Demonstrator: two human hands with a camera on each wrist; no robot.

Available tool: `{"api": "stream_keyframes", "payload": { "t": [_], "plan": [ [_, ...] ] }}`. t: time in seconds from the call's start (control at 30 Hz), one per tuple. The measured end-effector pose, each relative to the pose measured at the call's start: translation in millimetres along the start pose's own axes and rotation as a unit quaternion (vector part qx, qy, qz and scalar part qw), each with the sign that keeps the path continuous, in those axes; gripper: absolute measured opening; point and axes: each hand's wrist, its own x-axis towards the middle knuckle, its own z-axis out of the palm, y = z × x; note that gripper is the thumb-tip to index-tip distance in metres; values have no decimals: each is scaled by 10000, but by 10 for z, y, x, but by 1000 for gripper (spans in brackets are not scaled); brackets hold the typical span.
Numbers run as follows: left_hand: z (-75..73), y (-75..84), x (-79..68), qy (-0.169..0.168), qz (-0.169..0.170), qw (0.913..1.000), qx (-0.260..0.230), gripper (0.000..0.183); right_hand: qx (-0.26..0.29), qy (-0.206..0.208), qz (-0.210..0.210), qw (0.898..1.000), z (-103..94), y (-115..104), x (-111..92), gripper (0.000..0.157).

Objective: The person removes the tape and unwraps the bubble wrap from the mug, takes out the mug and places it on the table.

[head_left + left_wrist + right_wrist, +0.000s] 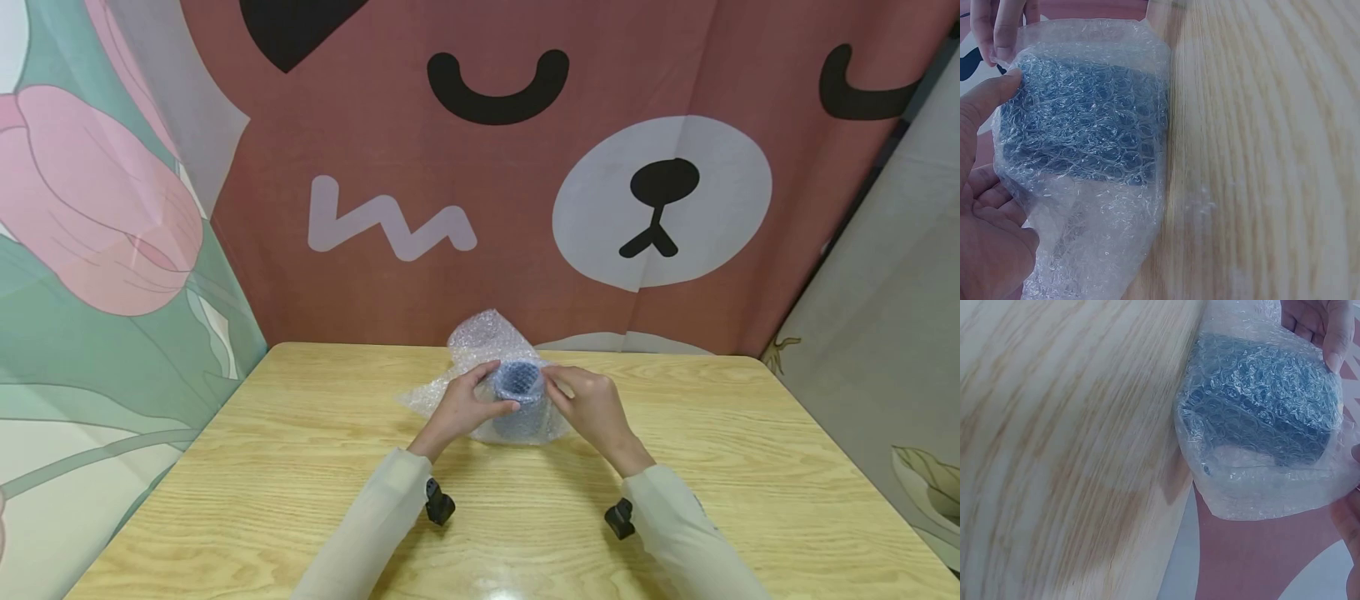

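A blue, cup-like cylinder (521,379) stands upright on the table, wrapped in clear bubble wrap (1085,119). Its round top faces up toward the head view. My left hand (467,403) grips the wrapped cylinder from the left, thumb near the top rim at the front. On the other side, my right hand (594,404) pinches the bubble wrap at the upper right edge. In the right wrist view, loose wrap (1260,490) stretches from the cylinder toward the right fingers. The cylinder's exact kind is obscured by the wrap.
Loose bubble wrap (491,333) spreads behind and to the left of the cylinder. The wooden table (337,492) has its back edge just behind it. A printed cloth (375,292) hangs beyond that edge. Each wrist wears a small black camera (439,502).
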Motion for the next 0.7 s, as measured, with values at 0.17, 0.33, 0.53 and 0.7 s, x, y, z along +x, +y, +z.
{"api": "stream_keyframes", "payload": {
  "t": [0.17,0.33,0.53,0.7],
  "plan": [
    [3,10,-5,31,23,10000,-46,79,4,37,22,10000,-2,-1,0,17],
    [11,-6,3,49,35,10000,-47,78,62,151,157,9997,-4,-2,2,16],
    [6,-9,-1,39,19,10000,-38,78,248,277,474,9982,-15,0,-3,14],
    [-1,1,-7,17,-37,10000,-67,78,368,397,694,9961,-24,4,-3,14]
  ]
}}
